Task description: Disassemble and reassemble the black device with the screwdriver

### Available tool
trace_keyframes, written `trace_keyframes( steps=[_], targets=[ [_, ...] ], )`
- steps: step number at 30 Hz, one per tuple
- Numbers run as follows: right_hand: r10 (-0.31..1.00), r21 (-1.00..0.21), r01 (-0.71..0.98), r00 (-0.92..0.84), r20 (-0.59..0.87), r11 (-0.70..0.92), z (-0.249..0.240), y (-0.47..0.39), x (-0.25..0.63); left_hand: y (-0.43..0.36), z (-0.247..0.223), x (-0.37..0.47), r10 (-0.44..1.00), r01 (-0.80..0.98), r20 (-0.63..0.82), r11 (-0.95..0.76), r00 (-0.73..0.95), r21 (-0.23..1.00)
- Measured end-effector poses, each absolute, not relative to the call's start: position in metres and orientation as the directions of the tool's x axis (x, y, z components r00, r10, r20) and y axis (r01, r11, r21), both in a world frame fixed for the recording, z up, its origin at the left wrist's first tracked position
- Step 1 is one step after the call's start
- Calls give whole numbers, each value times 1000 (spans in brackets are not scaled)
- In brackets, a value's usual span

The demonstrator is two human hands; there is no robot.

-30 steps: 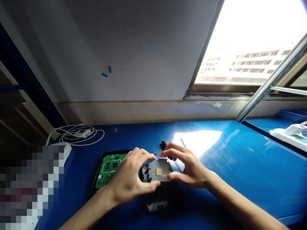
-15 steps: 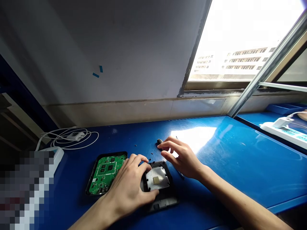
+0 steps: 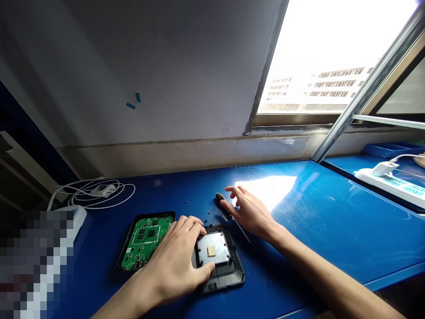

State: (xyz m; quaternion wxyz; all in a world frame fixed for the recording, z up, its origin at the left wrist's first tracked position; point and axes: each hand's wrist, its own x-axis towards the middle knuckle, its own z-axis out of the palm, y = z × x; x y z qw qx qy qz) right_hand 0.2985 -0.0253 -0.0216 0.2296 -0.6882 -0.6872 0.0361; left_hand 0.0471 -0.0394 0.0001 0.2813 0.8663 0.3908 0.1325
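On the blue table lies a black cover point(image 3: 229, 274) with a silver metal plate point(image 3: 217, 243) and a small tan pad on it. My left hand point(image 3: 179, 257) rests over the cover's left side, thumb and fingers spread around its edge. To the left, partly behind that hand, is a green circuit board point(image 3: 142, 239) in a black shell. My right hand point(image 3: 250, 210) is at a screwdriver point(image 3: 241, 229) with a dark handle lying on the table; its fingers are apart, the thumb near the handle. Several tiny dark screws point(image 3: 206, 220) lie beyond the cover.
A white cable with an adapter point(image 3: 104, 190) is coiled at the back left, near a white power strip point(image 3: 78, 221). Another power strip point(image 3: 385, 177) and a blue tray point(image 3: 388, 149) are at the right, past a metal post point(image 3: 338, 128). Part of a person's hand shows at the far right edge.
My right hand has shifted slightly and its fingers have changed pose. More of the screwdriver shows, its shaft now angled differently. The metal plate looks brighter; my left hand remains at the cover.
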Motion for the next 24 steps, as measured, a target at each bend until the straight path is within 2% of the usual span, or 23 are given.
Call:
trace_keyframes(
  steps=[8, 16, 20, 24],
  targets=[
    [975, -374, 926, 36, 218, 49, -23, -21, 297, -40, 5, 49, 730, 606, 2, -568, 683, 557],
    [966, -351, 935, 36, 254, 58, -27, -21, 301, -39, 3, 48, 721, 601, 6, -582, 692, 548],
    [951, -386, 919, 48, 306, 78, -26, -18, 305, -40, 7, 46, 696, 589, -29, -584, 718, 559],
    [896, -467, 878, 120, 427, 105, -13, -19, 311, -41, 10, 47, 685, 590, -52, -585, 727, 556]
  ],
)
